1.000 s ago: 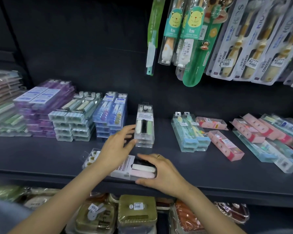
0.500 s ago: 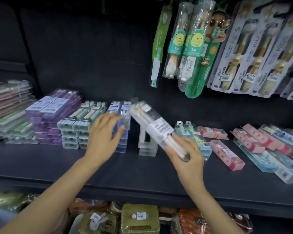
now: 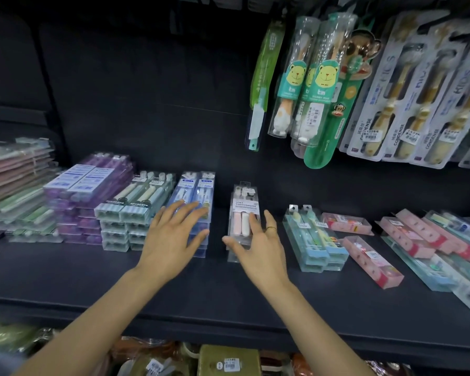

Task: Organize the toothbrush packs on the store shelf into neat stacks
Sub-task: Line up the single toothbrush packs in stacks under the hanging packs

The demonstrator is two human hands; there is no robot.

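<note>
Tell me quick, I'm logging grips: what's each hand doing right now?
Left hand: open, fingers spread over the blue stack.
Right hand: open, fingers on the soft toothbrush pack.

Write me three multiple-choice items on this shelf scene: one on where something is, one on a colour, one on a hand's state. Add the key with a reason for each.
1. Where does the SOFT TOOTHBRUSH pack lie?
A. on top of a small stack between the blue stack and the teal stack
B. hanging from a hook
C. on the purple stack

2. What colour are the two handles in that top pack?
A. green and yellow
B. pink and white
C. black and red

3. How is the right hand?
A. clenched in a fist away from the packs
B. fingers extended, resting on the pack
C. out of view

Key: 1 A, it tops clear packs, with the blue stack to its left and the teal stack to its right. 2 B, pink and white show under the label. 3 B, the fingers lie straight over the pack's near end.
</note>
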